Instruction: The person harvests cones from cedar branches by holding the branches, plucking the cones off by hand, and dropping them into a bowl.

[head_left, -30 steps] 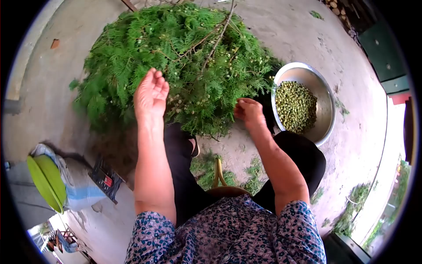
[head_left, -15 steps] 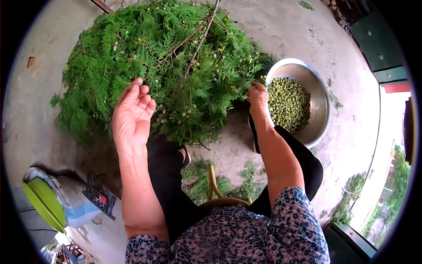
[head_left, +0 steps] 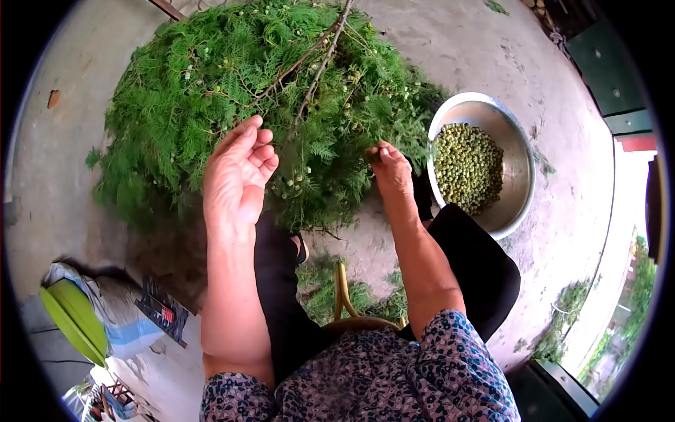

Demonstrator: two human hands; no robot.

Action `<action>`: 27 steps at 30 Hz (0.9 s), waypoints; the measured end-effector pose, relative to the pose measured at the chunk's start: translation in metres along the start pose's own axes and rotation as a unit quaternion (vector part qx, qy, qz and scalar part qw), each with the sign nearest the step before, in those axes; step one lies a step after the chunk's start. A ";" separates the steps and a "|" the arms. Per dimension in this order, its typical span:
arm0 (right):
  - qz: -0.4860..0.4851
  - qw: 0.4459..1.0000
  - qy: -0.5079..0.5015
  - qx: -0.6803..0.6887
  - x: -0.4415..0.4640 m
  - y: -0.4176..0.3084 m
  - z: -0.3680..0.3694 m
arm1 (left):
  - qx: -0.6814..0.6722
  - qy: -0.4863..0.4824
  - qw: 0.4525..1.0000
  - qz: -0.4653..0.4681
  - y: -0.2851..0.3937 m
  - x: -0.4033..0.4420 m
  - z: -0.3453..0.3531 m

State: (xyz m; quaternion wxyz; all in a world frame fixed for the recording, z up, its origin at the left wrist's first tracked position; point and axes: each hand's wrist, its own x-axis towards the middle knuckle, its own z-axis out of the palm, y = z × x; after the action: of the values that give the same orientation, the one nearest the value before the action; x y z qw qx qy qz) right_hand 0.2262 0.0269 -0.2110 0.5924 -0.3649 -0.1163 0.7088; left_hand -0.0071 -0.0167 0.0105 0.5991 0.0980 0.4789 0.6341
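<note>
A large heap of green conifer branches with small pale cones lies on the floor in front of me. My left hand is over its near edge, palm up, fingers curled and thumb near the fingertips; what it holds, if anything, is too small to make out. At the heap's right part, my right hand is closed in a pinch, with its contents hidden. Right of that hand stands a metal basin partly filled with small green cones.
Green trimmings lie between my legs around a yellowish curved bar. At the left are a lime-green basin, a pale sack and a black crate. Dark green furniture stands at the upper right.
My right hand went to the basin's edge, then moved back left over the heap. My left hand shifted left, then back right and slightly up. The camera view has shifted a little.
</note>
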 end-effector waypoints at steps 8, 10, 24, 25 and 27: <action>-0.093 0.981 0.078 -0.151 -0.031 -0.037 0.071 | -0.015 0.010 1.000 0.005 0.006 0.000 -0.007; -0.131 0.972 0.048 -0.188 -0.032 -0.052 0.090 | -0.034 -0.006 0.999 0.011 0.007 0.003 -0.014; -0.318 0.887 -0.043 -0.331 -0.055 -0.119 0.206 | -0.068 0.044 0.996 0.022 0.020 0.002 -0.030; -0.341 0.865 -0.030 -0.366 -0.063 -0.130 0.225 | -0.070 0.042 0.996 0.021 0.020 0.001 -0.031; -0.343 0.850 -0.074 -0.394 -0.060 -0.139 0.243 | -0.067 0.048 0.997 0.013 0.021 0.001 -0.030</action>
State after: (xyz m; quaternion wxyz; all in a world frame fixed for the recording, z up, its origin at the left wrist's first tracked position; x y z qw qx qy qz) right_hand 0.1741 0.0742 0.0667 0.5940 -0.4510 -0.5469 0.3802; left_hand -0.0423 -0.0267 0.0094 0.5727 0.0336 0.4623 0.6761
